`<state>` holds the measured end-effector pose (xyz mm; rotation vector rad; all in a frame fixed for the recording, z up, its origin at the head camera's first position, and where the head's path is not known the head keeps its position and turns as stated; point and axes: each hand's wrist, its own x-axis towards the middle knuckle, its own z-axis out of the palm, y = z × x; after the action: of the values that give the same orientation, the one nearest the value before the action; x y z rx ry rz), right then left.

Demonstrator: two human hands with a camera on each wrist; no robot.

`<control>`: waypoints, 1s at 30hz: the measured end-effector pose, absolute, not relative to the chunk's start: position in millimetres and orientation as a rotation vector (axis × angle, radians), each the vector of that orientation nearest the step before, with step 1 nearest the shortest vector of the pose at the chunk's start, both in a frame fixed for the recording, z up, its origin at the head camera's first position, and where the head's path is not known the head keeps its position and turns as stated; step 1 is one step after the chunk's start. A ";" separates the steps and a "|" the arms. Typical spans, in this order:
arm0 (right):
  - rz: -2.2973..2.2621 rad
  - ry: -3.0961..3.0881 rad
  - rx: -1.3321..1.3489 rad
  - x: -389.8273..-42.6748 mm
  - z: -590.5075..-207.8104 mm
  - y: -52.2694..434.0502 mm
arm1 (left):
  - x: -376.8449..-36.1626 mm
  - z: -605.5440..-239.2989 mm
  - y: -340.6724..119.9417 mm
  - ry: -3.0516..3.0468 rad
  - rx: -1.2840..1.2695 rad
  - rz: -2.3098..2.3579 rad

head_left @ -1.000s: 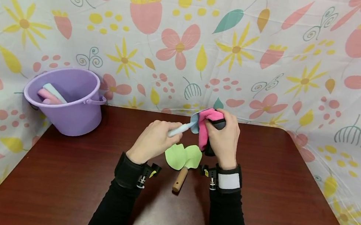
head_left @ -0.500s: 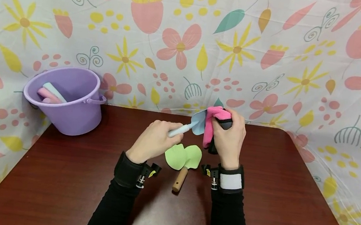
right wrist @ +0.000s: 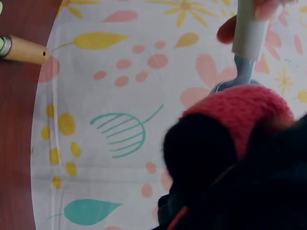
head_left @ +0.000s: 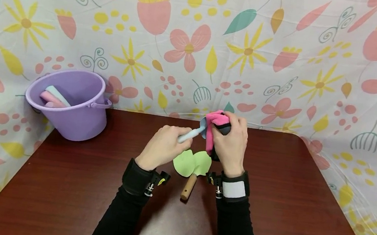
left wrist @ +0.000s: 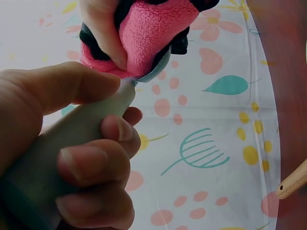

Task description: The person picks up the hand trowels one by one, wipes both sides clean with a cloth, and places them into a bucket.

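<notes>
My left hand [head_left: 164, 145] grips the light blue handle of a small trowel [head_left: 190, 135], thumb along the top and fingers curled under it. Its blue blade [left wrist: 158, 67] is mostly covered. My right hand [head_left: 232, 145] holds a pink fluffy cloth [head_left: 211, 131] with black and grey parts, wrapped against the blade. In the right wrist view, the pink plush [right wrist: 249, 105] hides most of the blade, and dark material fills the lower right. On the table below both hands lies a garden tool with a light green, leaf-shaped double head [head_left: 184, 163] and a wooden handle [head_left: 189, 187].
A lilac bucket [head_left: 79, 126] stands at the table's back left, with pink [head_left: 50, 98] and light blue [head_left: 59, 95] handles inside. Behind the brown table [head_left: 286, 206] hangs a white flower-print cloth [head_left: 192, 87].
My right hand moved the pink cloth rightward, baring more of the blue blade, then back left over it. The left hand and trowel stayed nearly in place.
</notes>
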<state>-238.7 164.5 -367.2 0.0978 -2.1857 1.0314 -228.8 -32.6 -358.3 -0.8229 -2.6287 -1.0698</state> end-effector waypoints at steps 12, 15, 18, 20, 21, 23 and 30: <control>0.888 -2.374 0.302 -233.0 -365.2 159.5 | -231.8 -364.8 -37.8 -2.644 -0.782 -1.049; 0.887 -2.391 0.356 -232.3 -364.2 161.6 | -231.6 -364.9 -37.9 -2.647 -0.783 -1.055; 0.909 -2.402 0.372 -232.3 -363.8 163.1 | -230.1 -365.1 -38.3 -2.659 -0.775 -1.067; 0.938 -2.401 0.341 -232.7 -363.4 164.3 | -228.2 -363.9 -38.1 -2.658 -0.782 -1.074; 0.950 -2.396 0.317 -233.1 -363.0 164.8 | -227.2 -363.3 -38.0 -2.654 -0.785 -1.076; 0.980 -2.373 0.262 -233.7 -362.3 166.2 | -225.6 -361.8 -37.7 -2.644 -0.797 -1.078; 1.052 -2.231 0.121 -238.2 -363.4 174.3 | -225.3 -359.5 -38.1 -2.622 -0.851 -1.147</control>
<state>-238.2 174.3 -363.4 0.1205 -2.2305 1.0518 -225.3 -38.1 -359.5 -0.8507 -2.6218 -1.1469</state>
